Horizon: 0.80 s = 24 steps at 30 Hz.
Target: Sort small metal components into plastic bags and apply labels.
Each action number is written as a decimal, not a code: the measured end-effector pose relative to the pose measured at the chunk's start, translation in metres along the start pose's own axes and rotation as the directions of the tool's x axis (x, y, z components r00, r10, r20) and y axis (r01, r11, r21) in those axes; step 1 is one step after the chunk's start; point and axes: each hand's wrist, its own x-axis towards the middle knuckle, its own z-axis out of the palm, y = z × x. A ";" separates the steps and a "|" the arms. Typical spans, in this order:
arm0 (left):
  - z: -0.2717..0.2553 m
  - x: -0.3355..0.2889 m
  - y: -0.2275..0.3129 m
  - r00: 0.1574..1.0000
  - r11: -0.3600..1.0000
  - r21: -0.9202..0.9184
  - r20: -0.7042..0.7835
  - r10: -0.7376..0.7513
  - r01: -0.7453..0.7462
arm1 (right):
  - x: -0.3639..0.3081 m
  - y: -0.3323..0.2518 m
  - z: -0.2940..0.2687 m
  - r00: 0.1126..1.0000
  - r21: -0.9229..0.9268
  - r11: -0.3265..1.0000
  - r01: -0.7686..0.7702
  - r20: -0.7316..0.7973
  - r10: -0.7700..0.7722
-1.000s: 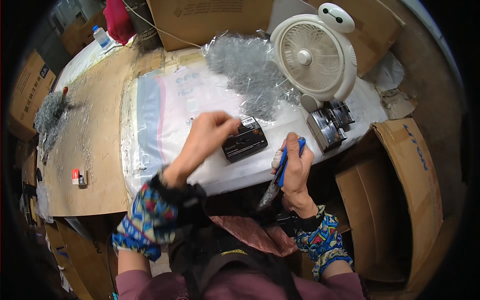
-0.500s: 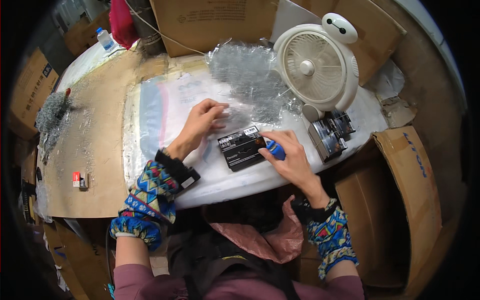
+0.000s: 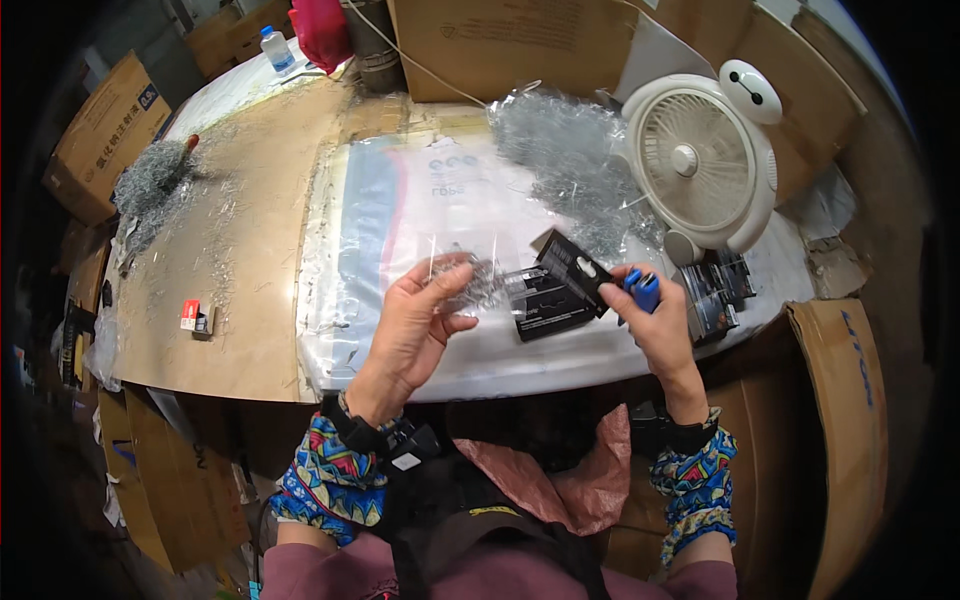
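The left hand (image 3: 415, 315) has its thumb and fingers curled around a small bunch of clear strands (image 3: 478, 287), while the right hand (image 3: 655, 320) grips a blue-handled tool (image 3: 643, 288) and, at the fingertips, the edge of a tilted black package (image 3: 568, 272). That package is over a black box (image 3: 548, 318) on the white plastic sheet (image 3: 450, 355), in front of the person and between the hands. With two things sharing the right hand, the package could slip, since only its edge seems to be held; the tool's working end is hidden, and if it is sharp, a slip could nick the package or a finger. The thin strands could tangle or pull out more than are wanted, as they look loose and springy. As for containers, both black pieces look closed, so their contents cannot be told. More black boxes (image 3: 718, 298) stand by the fan (image 3: 697, 165); the big carton (image 3: 835, 400) at the right gapes, its inside too dark to read, and the bottle (image 3: 277, 52) seems to hold clear liquid.
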 end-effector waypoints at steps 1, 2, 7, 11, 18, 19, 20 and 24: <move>0.001 -0.003 -0.005 1.000 1.000 -0.002 0.007 -0.010 0.010 | 0.000 -0.004 -0.002 0.993 0.152 0.981 -0.117 0.000 0.119; 0.002 -0.006 -0.010 0.999 0.999 0.036 0.015 -0.035 0.034 | 0.001 -0.009 -0.003 0.987 0.190 0.969 -0.158 0.014 0.158; 0.019 -0.019 -0.028 0.996 0.973 0.223 0.054 -0.068 0.055 | 0.002 -0.022 -0.002 0.958 0.143 0.952 -0.271 0.139 0.252; 0.025 -0.023 -0.034 0.994 0.957 0.277 0.054 -0.100 0.081 | 0.008 -0.025 0.007 0.921 0.054 0.961 -0.272 0.304 0.244; 0.022 -0.028 -0.037 0.982 0.968 0.175 0.021 -0.189 0.182 | 0.009 -0.021 0.017 0.963 -0.117 0.993 0.010 0.269 0.022; 0.018 -0.027 -0.040 0.986 0.972 0.169 0.007 -0.165 0.161 | 0.008 -0.020 0.019 0.963 -0.116 0.993 0.010 0.270 0.022; 0.016 -0.028 -0.043 0.990 0.977 0.163 -0.007 -0.141 0.140 | 0.006 -0.019 0.021 0.971 -0.151 0.986 0.065 0.238 -0.027; 0.019 -0.029 -0.048 0.999 0.967 0.253 -0.043 -0.018 0.028 | 0.004 -0.028 0.035 0.977 0.095 0.995 -0.003 -0.213 0.023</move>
